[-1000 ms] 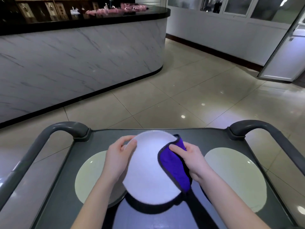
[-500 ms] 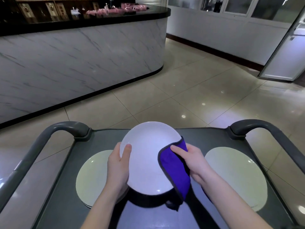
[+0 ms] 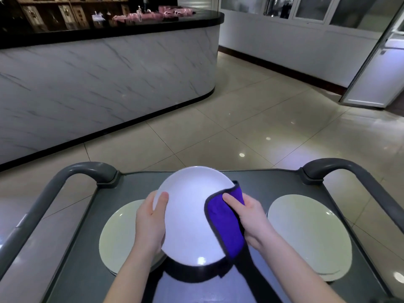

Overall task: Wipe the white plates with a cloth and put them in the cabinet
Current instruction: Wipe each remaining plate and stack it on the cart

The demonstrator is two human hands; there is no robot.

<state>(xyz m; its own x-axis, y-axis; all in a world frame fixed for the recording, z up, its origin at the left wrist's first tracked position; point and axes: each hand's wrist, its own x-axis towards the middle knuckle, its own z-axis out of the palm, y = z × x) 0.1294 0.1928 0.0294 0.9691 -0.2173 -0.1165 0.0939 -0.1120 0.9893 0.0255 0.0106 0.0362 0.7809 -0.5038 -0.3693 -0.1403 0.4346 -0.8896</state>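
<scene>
Both bare forearms reach forward from the bottom edge and draw slightly together. The left hand (image 3: 150, 224) grips the left rim of the plate (image 3: 190, 217), with the thumb laid flat on its face and the fingers curled beneath, out of sight. The right hand (image 3: 251, 219) pinches the cloth (image 3: 227, 230) over the right rim, thumb stretched across the cloth, fingers hidden behind. The hands are about level.
</scene>
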